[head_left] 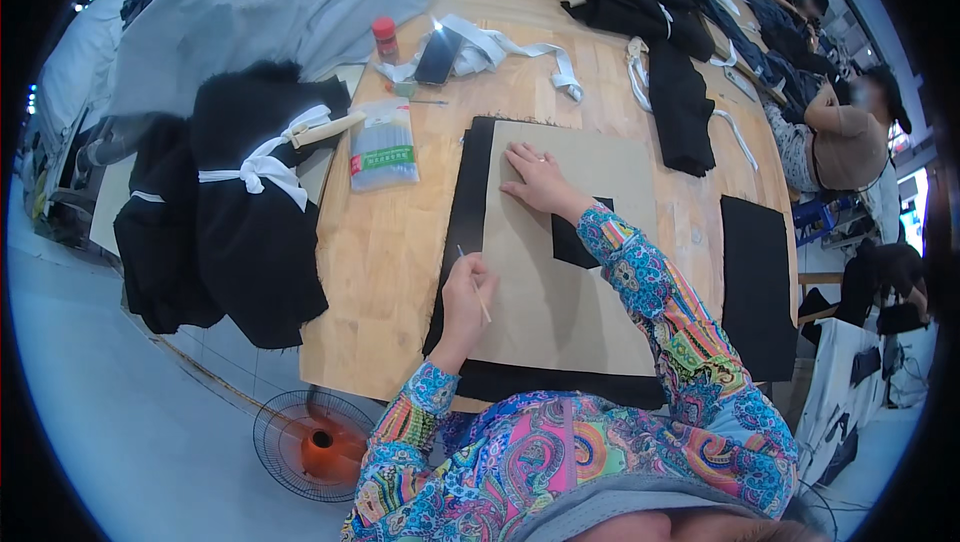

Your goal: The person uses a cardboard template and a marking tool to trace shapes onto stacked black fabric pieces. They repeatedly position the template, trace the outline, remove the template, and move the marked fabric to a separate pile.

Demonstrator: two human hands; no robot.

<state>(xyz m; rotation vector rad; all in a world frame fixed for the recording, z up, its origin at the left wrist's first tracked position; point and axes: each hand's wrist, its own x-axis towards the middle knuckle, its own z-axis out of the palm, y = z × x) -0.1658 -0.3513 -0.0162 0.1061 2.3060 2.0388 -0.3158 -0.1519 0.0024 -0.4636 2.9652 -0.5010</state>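
Wooden planks make up the bench (400, 242), which is seen from above in a busy sewing workshop. At its middle a brown cardboard pattern (560, 272) is laid flat on a sheet of black fabric (465, 202), whose edges show along the near and left sides of the pattern; a dark square cut-out is seen in the pattern near its right edge. The left hand (467, 292) is closed around a thin pale marking stick (474, 284), which is pinched between the fingers at the left edge of the pattern, with its upper tip just over the black fabric. The right hand (537, 180) is spread open and pressed flat on the upper part of the pattern, palm down, with nothing held in it. Beyond the left edge of the pattern a clear packet with a green label (382, 145) is laid, and farther off a small red-capped bottle (385, 39) and a dark phone (438, 55) are set among white straps. A second black fabric piece (755, 282) is laid to the right of the pattern. A bundle of black cloth tied with white strips (235, 212) is hung over the bench edge to the left, and a floor fan (315, 442) is seen below that edge.
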